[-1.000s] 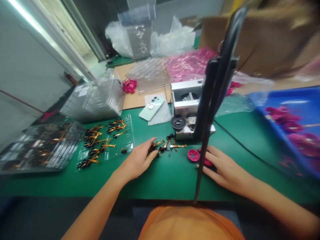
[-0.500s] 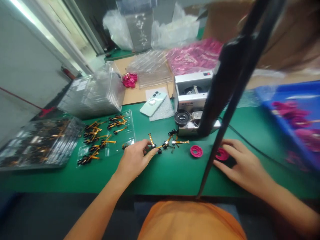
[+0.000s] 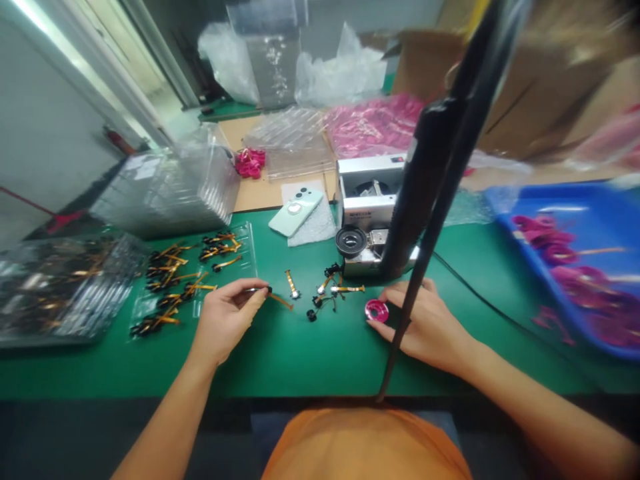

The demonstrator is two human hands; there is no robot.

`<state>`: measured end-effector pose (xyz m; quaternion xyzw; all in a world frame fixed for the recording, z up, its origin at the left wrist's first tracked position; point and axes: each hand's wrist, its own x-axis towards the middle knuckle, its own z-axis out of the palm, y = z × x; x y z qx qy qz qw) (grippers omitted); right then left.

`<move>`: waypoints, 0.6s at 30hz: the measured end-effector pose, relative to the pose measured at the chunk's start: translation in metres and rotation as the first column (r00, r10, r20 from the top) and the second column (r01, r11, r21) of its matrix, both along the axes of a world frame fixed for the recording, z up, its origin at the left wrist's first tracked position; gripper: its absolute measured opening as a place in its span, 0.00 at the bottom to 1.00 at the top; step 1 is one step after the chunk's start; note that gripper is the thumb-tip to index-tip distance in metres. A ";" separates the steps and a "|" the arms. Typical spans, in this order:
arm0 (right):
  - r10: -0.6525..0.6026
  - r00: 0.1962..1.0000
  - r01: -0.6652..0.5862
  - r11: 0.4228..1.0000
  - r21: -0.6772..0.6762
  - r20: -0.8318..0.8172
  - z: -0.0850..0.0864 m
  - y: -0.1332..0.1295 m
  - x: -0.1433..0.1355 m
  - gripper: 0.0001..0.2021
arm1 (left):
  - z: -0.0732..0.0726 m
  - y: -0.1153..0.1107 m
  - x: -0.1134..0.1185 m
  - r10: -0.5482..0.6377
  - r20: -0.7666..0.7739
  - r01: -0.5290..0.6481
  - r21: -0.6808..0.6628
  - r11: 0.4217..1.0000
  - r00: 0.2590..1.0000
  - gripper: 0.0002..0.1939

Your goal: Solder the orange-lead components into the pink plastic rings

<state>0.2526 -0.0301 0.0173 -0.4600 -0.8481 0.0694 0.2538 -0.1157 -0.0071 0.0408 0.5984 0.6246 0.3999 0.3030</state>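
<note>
orange ribbon-cable module (image 3: 281,300): pinched in the left hand (image 3: 225,320), thumb against fingers
pink plastic ring (image 3: 383,311): gripped at its rim by the right hand (image 3: 431,325)

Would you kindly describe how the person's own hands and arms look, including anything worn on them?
The left hand and right hand are bare and ungloved. Both forearms are uncovered, with no sleeve, watch or bracelet in view. An orange garment shows at the bottom of the picture, between the arms.
</note>
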 end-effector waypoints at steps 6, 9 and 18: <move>-0.004 0.983 0.012 0.999 -0.041 0.182 0.011 -0.004 -0.010 0.22 | 0.003 -0.007 0.018 0.002 0.249 0.000 -0.008 1.000 0.968 0.26; 0.102 0.988 -0.090 0.991 -0.098 0.120 0.014 -0.005 -0.014 0.11 | 0.011 -0.015 0.043 -0.108 0.316 0.116 -0.004 0.993 0.943 0.20; 0.090 0.996 -0.090 0.996 0.007 0.017 -0.002 -0.004 -0.023 0.07 | 0.007 -0.019 0.119 -0.494 0.179 0.473 0.149 0.868 0.851 0.05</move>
